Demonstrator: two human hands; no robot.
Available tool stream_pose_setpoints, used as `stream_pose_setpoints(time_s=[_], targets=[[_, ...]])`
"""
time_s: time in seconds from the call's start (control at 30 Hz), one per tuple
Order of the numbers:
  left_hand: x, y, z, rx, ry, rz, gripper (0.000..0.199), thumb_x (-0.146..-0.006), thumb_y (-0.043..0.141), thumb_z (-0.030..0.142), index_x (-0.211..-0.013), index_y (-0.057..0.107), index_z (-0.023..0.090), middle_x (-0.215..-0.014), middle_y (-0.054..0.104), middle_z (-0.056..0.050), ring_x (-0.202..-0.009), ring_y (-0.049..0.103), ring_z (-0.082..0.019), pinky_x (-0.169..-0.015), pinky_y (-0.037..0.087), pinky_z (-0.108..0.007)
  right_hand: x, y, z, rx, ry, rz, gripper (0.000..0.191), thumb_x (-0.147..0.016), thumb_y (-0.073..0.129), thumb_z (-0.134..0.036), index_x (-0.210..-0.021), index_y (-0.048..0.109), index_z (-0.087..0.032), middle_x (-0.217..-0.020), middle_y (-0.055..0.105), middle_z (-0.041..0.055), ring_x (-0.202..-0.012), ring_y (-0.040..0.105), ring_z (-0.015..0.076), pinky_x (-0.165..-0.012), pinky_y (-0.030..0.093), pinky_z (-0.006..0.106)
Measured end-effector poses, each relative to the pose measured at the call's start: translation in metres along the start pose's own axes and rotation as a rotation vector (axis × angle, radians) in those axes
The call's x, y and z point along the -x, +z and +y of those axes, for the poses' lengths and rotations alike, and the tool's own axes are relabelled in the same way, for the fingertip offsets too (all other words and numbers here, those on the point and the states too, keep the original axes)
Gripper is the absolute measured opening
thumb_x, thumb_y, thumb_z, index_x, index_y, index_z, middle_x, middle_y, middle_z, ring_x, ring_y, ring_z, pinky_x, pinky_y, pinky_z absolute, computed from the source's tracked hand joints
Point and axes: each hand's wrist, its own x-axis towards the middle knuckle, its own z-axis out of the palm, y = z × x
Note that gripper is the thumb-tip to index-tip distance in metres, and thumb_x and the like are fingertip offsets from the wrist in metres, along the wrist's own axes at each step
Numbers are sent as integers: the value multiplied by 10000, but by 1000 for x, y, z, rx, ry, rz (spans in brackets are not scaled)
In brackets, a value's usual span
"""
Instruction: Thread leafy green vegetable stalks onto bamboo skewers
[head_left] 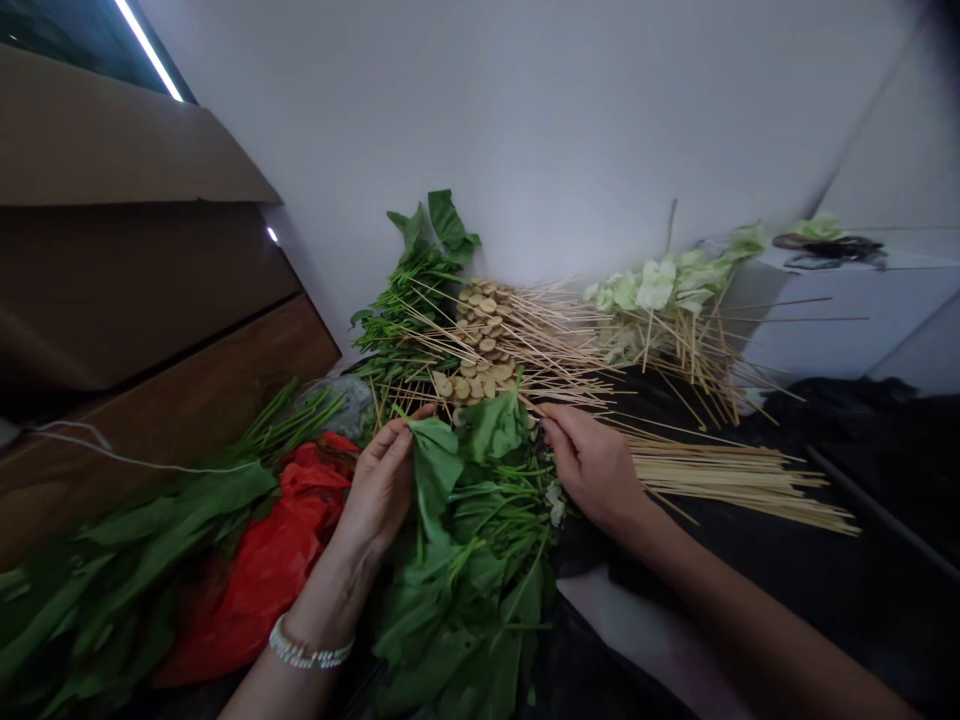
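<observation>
Above the leafy pile (472,610), a green leaf (435,462) is pinched by the nearly closed left hand (384,480) and a skewer (531,405) by the curled right hand (600,468), apparently for leaf-to-skewer alignment, for which a steady hold seems needed.

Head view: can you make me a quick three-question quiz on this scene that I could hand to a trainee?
1. Multiple choice. Where is the pale bracelet worn?
A) On the right wrist
B) On the left wrist
C) On both wrists

2. True or false. The round pale slices lie between the bundle of green stems and the pale green leaves.

3. Fill in the blank. The left hand is pinching a broad green ____.

Key: 1. B; 2. True; 3. leaf
</observation>
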Motion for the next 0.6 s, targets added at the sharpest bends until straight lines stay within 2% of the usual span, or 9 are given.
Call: stream_pose_setpoints(time_s=[0.1, 0.17, 0.27, 0.37, 0.6], targets=[[-3, -2, 1, 66, -2, 76, 299, -652, 838, 353, -852, 670, 209, -830, 727, 16, -715, 659, -123, -674, 528, -210, 0, -3, -1, -36, -15, 32, 259, -971, 399, -198, -1109, 617, -169, -968, 727, 77, -868, 689, 183, -752, 523, 286], [-4, -2, 0, 44, 12, 119, 336, -614, 862, 353, -861, 687, 207, -723, 706, 38, -617, 632, -103, -614, 511, -190, 0, -4, -3, -76, -51, 34, 288, -952, 378, -159, -1136, 600, -169, -1017, 723, 83, -915, 687, 178, -779, 526, 281], [-3, -2, -4, -42, 19, 153, 392, -606, 864, 379, -920, 724, 190, -769, 741, 7, -647, 656, -125, -636, 519, -215, 3, -5, -7, -121, -147, -34, 331, -911, 368, -113, -1151, 591, -158, -1023, 722, 87, -915, 688, 173, -784, 529, 272], [-1, -3, -9, -123, 22, 154, 378, -636, 843, 402, -929, 745, 183, -813, 759, -14, -691, 669, -135, -675, 523, -230, 8, 0, -11, -47, -228, -114, 305, -935, 387, -128, -1142, 610, -136, -935, 724, 89, -821, 684, 174, -726, 518, 268], [1, -6, -17, -215, 49, 124, 328, -671, 823, 390, -920, 770, 184, -841, 764, -29, -692, 656, -126, -673, 503, -217, 17, 14, -11, 210, -240, -251, 275, -947, 440, -151, -1133, 642, -157, -817, 692, 34, -628, 624, 152, -544, 400, 272]])
